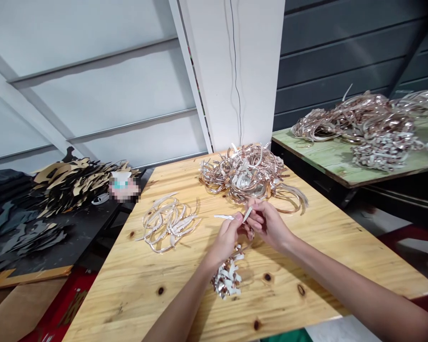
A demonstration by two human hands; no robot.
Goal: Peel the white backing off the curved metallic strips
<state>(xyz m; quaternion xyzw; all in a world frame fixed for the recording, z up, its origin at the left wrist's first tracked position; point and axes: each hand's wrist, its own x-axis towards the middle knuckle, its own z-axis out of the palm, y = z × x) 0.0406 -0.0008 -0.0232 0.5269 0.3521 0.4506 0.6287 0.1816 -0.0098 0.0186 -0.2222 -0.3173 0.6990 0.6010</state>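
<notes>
My left hand is closed, pinching a pale strip. Right hand close beside it, fingertips gripping a pale end; cannot tell if same strip. Both over the table. Scraps between my forearms, loose strips leftward, shiny heap beyond.

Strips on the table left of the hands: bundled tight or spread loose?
Spread loose: those pale strips lie in open, overlapping loops, with bare wooden tabletop showing between them.
</notes>
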